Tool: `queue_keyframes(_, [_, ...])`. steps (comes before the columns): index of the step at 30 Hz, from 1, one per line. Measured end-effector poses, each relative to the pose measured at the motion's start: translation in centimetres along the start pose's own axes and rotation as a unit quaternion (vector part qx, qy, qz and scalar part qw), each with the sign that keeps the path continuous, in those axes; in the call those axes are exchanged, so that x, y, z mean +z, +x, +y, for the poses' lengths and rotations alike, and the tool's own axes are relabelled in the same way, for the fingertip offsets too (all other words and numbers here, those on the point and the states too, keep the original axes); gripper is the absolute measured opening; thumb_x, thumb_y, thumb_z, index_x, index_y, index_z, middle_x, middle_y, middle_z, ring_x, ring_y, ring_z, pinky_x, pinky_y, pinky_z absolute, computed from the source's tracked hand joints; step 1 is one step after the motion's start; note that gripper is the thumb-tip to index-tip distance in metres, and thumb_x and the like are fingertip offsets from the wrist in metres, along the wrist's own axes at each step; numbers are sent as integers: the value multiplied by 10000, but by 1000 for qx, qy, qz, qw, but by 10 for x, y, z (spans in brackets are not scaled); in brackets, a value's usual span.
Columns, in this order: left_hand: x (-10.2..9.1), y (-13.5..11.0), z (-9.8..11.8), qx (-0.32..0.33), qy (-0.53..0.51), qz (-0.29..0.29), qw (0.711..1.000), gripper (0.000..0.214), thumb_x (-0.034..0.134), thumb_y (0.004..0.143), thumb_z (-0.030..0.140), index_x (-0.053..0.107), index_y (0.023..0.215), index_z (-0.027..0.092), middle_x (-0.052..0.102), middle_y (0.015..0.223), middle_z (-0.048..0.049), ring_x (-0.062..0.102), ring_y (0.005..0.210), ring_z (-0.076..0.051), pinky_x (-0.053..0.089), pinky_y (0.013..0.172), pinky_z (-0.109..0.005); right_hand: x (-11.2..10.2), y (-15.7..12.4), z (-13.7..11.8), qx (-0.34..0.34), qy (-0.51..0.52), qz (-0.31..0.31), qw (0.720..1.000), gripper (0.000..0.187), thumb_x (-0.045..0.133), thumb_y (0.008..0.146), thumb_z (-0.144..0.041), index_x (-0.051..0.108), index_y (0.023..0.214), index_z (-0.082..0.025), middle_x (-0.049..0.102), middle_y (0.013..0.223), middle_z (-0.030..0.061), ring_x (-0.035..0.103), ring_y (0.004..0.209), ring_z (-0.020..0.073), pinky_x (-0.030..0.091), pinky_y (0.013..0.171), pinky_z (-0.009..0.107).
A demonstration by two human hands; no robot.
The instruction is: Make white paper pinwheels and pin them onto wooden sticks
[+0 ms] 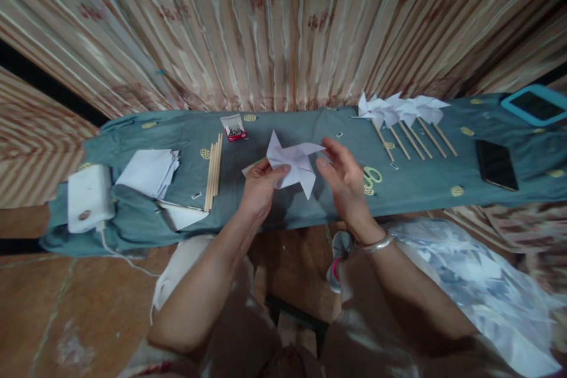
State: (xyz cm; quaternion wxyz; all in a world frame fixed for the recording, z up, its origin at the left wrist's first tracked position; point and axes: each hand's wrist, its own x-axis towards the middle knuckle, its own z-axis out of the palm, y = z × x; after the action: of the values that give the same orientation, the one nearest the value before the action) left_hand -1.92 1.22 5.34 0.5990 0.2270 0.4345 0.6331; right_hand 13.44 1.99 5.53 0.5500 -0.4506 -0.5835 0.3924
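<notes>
A folded white paper pinwheel (292, 160) is held over the middle of the table, its pointed blades spread. My left hand (262, 184) grips it from the left, the thumb pressed on top near its centre. At the pinwheel's right blade is my right hand (343, 176), fingers and thumb apart; whether a fingertip touches the blade I cannot tell. Left of my left hand lie several thin wooden sticks (214, 171). Behind them stands a small open red-and-white box (234, 128) of tiny metal pieces. Yellow-green scissors handles (372, 177) show beside my right hand.
Several finished pinwheels on sticks (405, 115) lie at the back right. A stack of white paper (148, 172) and a white device with a cable (90, 198) sit at left. A dark phone (496, 164) and a blue-framed device (537, 105) lie far right on the green cloth (420, 189).
</notes>
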Motion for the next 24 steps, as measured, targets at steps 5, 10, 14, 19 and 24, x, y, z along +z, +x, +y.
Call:
queue_keyframes(5, [3, 4, 0, 34, 10, 1, 999, 303, 854, 471, 198, 713, 738, 181, 736, 720, 13, 636, 626, -132, 492, 684, -269, 14, 7, 9, 159, 185, -57, 968, 456, 808, 667, -418, 613, 1031, -225, 746, 971, 34, 715, 912, 226, 564, 901, 412])
queue_keyframes(10, [5, 5, 1, 54, 22, -9, 998, 276, 838, 511, 185, 717, 759, 183, 735, 720, 25, 626, 617, -124, 487, 666, -257, 23, 10, 2, 170, 206, -38, 963, 435, 851, 589, -345, 628, 943, -227, 728, 783, -25, 702, 759, 195, 580, 781, 361])
queue_keyframes(14, [5, 7, 0, 67, 33, -12, 997, 270, 829, 511, 182, 710, 753, 178, 728, 702, 31, 620, 602, -117, 487, 646, -247, 27, 12, 1, 169, 207, -28, 963, 399, 841, 573, -298, 631, 901, -216, 731, 789, -21, 694, 747, 185, 572, 740, 336])
queue_keyframes(19, [2, 10, -2, 86, 53, -12, 995, 275, 810, 518, 192, 703, 771, 174, 731, 714, 25, 625, 605, -121, 494, 635, -245, 31, 14, 3, 173, 203, -10, 964, 390, 815, 560, -242, 630, 901, -205, 729, 766, -24, 687, 730, 177, 557, 719, 319])
queue_keyframes(24, [1, 10, -2, 99, 76, -10, 992, 296, 800, 529, 195, 703, 808, 174, 732, 713, 19, 628, 609, -128, 497, 629, -245, 34, 15, 2, 188, 190, -4, 964, 423, 798, 566, -233, 611, 944, -197, 723, 742, -33, 681, 695, 172, 546, 696, 317])
